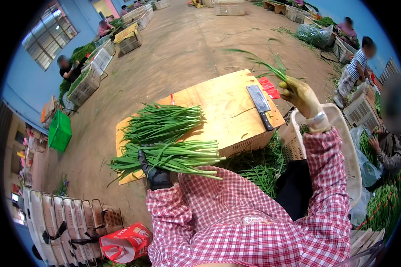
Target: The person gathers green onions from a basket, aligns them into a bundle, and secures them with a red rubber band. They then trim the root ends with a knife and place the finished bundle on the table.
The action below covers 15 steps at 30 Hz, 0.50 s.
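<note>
My left hand (157, 175), in a black glove, is closed around a thick bunch of garlic chives (187, 155) at the near left edge of a wooden board (223, 95). Its pale stem ends point right. Just beyond it, a second bunch of chives (165, 122) lies on the board. Raised past the board's right side, my right hand (302, 97) wears a yellowish glove and pinches a few loose chive stalks (272, 69), whose tips trail to the left. A cleaver (259, 101) with a black handle rests on the board's right part, and a red plastic piece (269, 88) sits beside it.
A pale plastic crate (349, 164) stands by my right arm. Loose chives (263, 171) lie below the board. Stacked crates (67, 222) and a red bag (129, 242) are at lower left, a green bin (60, 130) farther off. Several people work along both walls.
</note>
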Available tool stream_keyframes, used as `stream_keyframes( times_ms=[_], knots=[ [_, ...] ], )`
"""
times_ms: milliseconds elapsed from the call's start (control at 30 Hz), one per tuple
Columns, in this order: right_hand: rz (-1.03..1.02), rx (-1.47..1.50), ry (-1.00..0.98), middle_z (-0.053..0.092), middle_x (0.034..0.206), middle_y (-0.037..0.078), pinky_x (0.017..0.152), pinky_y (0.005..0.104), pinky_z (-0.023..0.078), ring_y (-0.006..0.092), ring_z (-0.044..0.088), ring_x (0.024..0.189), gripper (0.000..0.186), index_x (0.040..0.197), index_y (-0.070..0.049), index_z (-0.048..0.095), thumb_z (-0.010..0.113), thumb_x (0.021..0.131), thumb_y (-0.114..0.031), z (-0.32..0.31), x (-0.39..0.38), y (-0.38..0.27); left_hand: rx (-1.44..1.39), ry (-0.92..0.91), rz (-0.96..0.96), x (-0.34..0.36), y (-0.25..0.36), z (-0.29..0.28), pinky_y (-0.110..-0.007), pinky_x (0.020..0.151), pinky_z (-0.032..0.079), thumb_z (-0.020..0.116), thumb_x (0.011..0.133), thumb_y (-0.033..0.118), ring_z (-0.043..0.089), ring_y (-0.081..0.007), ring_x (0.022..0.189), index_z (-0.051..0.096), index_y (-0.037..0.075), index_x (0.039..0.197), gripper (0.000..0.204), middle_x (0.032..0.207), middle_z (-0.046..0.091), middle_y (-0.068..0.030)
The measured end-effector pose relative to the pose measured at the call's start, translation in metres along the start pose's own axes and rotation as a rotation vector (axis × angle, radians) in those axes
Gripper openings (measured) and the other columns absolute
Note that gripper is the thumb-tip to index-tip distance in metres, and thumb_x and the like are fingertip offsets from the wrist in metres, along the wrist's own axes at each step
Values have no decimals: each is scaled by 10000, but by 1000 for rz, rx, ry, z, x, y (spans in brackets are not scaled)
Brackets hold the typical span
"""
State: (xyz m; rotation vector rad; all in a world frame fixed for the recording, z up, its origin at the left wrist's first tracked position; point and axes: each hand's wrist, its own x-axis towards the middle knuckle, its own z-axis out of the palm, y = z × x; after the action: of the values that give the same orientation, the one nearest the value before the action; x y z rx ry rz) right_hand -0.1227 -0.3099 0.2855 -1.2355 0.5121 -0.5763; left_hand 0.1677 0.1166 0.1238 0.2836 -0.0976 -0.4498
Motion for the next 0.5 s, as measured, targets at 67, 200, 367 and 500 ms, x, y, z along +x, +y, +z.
stream_keyframes(
  times_ms=[67,200,367,500],
  knots=[
    [-2,93,-92,662,1035,52,808,257,511,112,600,847,368,1292,6,576,596,986,-198,34,33,15,5,21,10,-4,4,-3,-489,1001,501,627,954,269,643,-264,1041,665,85,1133,259,1118,692,-82],
    [-114,-131,-187,687,1086,69,860,269,512,135,620,918,424,1306,4,592,686,927,-160,120,76,43,79,160,87,-16,10,-2,-444,965,529,646,944,247,650,-234,1022,667,90,1135,247,1116,693,-74],
    [-259,-285,-294,736,1004,96,804,265,548,137,674,896,263,1133,-3,711,723,878,-66,212,112,114,23,157,72,-10,17,-26,-444,955,531,639,947,249,651,-232,1019,666,100,1155,257,1117,693,-73],
    [-249,-699,-352,750,917,111,746,287,556,169,709,803,246,1073,-47,736,714,827,-37,231,122,172,16,316,77,-7,10,-28,-458,957,529,637,947,260,645,-239,1038,661,114,1177,273,1138,686,-76]
  ],
)
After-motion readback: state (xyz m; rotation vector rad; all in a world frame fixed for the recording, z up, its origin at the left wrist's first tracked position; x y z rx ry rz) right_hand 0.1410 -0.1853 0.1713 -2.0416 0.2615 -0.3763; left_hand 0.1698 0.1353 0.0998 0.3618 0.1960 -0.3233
